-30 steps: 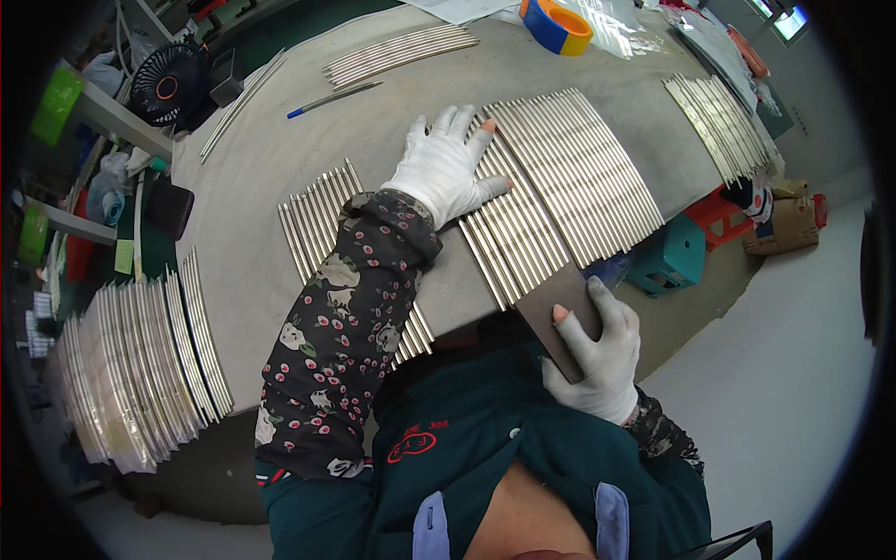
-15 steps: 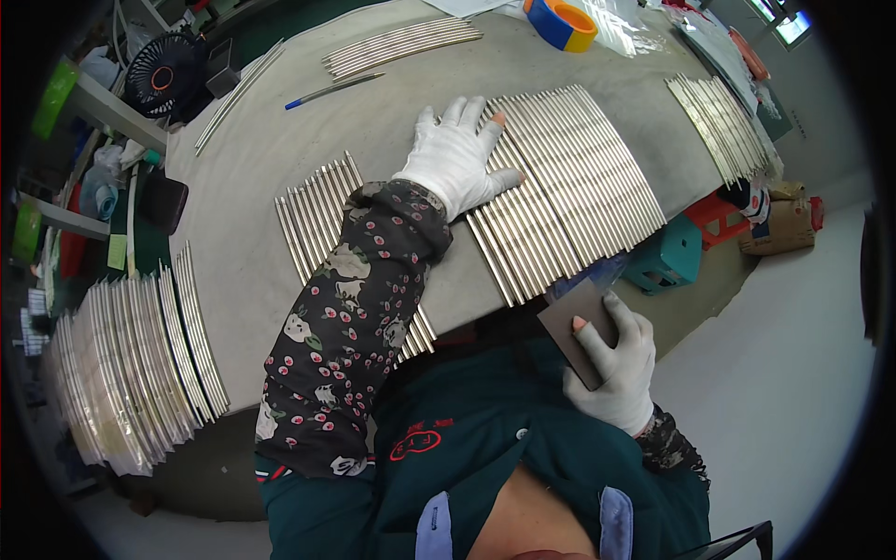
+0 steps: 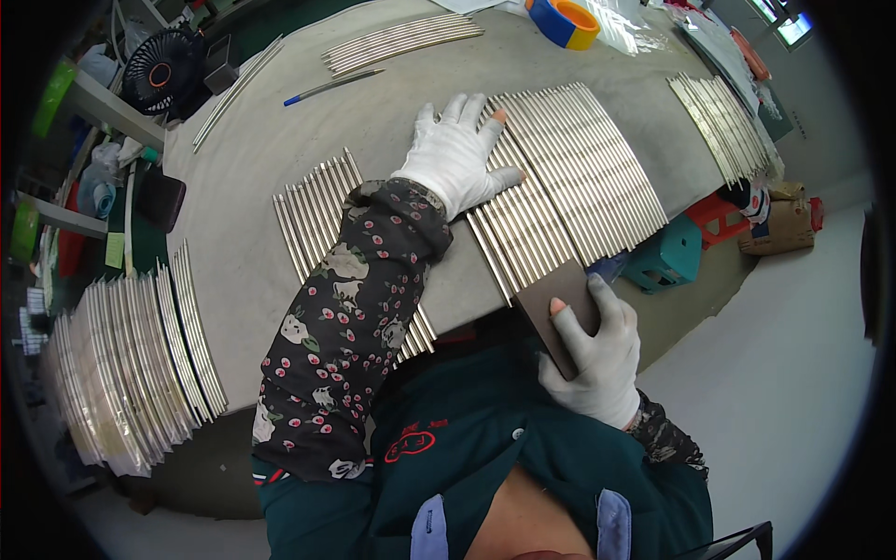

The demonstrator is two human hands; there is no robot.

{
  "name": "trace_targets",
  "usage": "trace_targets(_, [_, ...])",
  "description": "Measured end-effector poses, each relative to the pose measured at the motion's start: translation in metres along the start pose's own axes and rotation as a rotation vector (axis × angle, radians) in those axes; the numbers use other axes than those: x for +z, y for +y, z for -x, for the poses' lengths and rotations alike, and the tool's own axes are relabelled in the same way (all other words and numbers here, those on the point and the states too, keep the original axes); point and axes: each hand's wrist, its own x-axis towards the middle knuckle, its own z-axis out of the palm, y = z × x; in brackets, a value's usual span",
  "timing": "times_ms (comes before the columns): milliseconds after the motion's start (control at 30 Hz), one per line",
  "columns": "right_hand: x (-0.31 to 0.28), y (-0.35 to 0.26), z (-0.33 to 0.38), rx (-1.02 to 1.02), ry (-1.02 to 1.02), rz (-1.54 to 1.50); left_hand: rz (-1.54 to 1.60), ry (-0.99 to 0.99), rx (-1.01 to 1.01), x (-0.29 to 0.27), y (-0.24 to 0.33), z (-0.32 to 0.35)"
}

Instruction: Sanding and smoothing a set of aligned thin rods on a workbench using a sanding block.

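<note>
My left hand (image 3: 446, 161), in a white glove with bare fingertips, lies flat with fingers spread on the left side of a wide row of thin silvery metal rods (image 3: 593, 163). My right hand (image 3: 602, 359), gloved the same way, grips a flat grey-brown block (image 3: 551, 303) between thumb and fingers. The block's upper edge is at the near ends of these rods; whether it touches them I cannot tell. A smaller row of rods (image 3: 313, 215) lies under my left forearm, which hides its middle.
Plastic-wrapped rods (image 3: 121, 373) lie at the table's left edge. Farther off are more rods (image 3: 401, 43), a blue-capped pen (image 3: 331, 87) and blue and yellow rings (image 3: 563, 23). Another rod group (image 3: 719, 126) lies at the right edge, above a teal stool (image 3: 665, 259). A fan (image 3: 161, 75) stands far left.
My right hand has moved up and left with the block, bringing it to the near ends of the rods. My left hand stays in place on the rods.
</note>
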Motion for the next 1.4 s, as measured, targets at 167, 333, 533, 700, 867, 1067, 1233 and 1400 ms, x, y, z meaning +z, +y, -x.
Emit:
trace_targets(167, [0.011,-0.005,-0.033,-0.014,0.008,-0.033,0.016,0.011,0.011,-0.004,-0.004,-0.001])
trace_targets(333, [-0.011,0.013,0.012,-0.091,-0.032,-0.077,0.001,0.003,0.008,-0.001,-0.004,0.002])
trace_targets(533, [-0.006,0.004,-0.005,-0.083,0.058,-0.162,-0.006,0.052,0.025,0.003,-0.008,0.003])
trace_targets(700, [0.021,-0.011,-0.047,-0.009,-0.024,-0.015,0.001,-0.007,0.013,-0.002,-0.002,-0.001])
trace_targets(867, [0.000,0.003,0.011,-0.075,0.039,-0.060,0.005,-0.039,-0.003,-0.006,-0.002,0.000])
trace_targets(1067, [-0.020,0.015,0.018,-0.065,0.079,-0.145,-0.076,-0.015,-0.025,-0.009,-0.012,0.008])
trace_targets(1233, [-0.007,0.032,0.025,-0.049,0.141,-0.176,-0.001,0.232,0.101,-0.022,-0.063,0.049])
trace_targets(1400, [-0.005,0.037,0.015,-0.067,0.170,-0.158,0.176,0.102,0.258,-0.036,-0.117,0.133])
